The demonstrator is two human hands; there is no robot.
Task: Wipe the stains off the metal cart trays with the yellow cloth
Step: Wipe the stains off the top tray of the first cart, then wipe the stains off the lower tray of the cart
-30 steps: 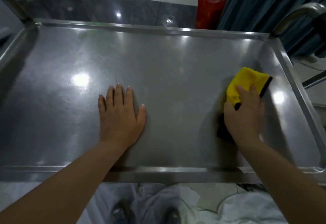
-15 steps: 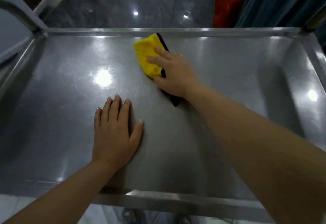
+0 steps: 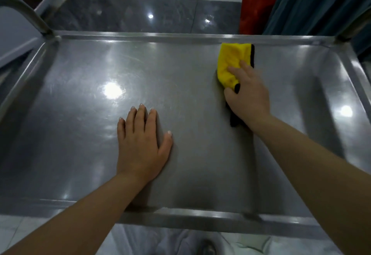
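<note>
Nearest the camera, the front rim of the tray (image 3: 180, 217) crosses the view, with both forearms reaching over it. The left hand (image 3: 140, 146) lies flat, palm down, on the tray floor near the middle; its four fingers are straight and close together and the thumb is angled out to the right, so it looks to be bracing rather than working. Further in and to the right, the right hand (image 3: 247, 94) presses the cloth (image 3: 230, 62) onto the metal near the far rim. Its fingers lie over the cloth's near half, slightly curled and close together, while the yellow far half with its black edge sticks out ahead of them, and a dark corner trails under the wrist. Wiping seems to be in progress. The floor shows glare spots and fine scratches, and no clear stain can be made out, so I cannot tell how much is left. Only this one tray is in view. Beyond the cart stands a red bag (image 3: 255, 9).
</note>
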